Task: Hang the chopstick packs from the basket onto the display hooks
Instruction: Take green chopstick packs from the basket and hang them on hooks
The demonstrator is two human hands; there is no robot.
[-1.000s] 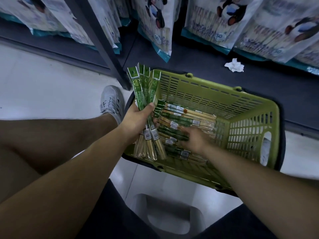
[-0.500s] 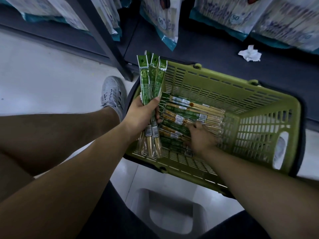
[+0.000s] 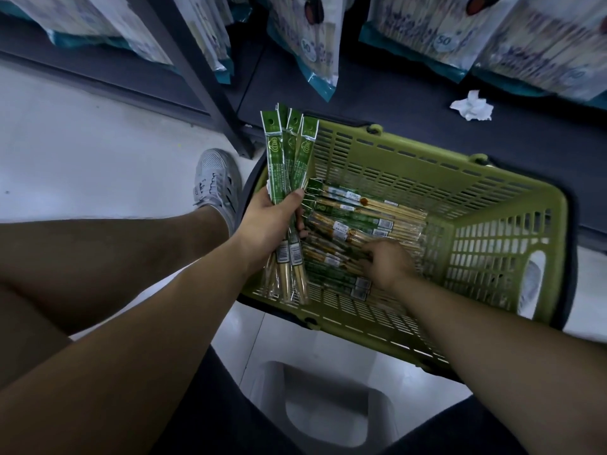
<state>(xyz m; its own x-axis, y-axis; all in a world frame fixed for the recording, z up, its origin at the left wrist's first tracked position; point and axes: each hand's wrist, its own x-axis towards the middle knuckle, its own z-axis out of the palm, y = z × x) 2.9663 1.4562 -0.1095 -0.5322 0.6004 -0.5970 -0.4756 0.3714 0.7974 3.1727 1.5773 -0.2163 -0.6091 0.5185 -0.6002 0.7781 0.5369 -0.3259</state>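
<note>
As left hand (image 3: 266,221) grips packs (image 3: 289,152), right hand (image 3: 389,264) — half-buried

I see an olive-green basket (image 3: 410,178), chopstick packs (image 3: 290,152) printed green over pale tan, a grey-white shoe (image 3: 215,182) and a white tissue (image 3: 473,105).

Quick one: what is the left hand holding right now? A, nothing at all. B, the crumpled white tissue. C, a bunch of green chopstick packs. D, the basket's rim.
C: the left hand grips a bunch of chopstick packs, green tab ends pointing up, at the left end of the basket.
</note>
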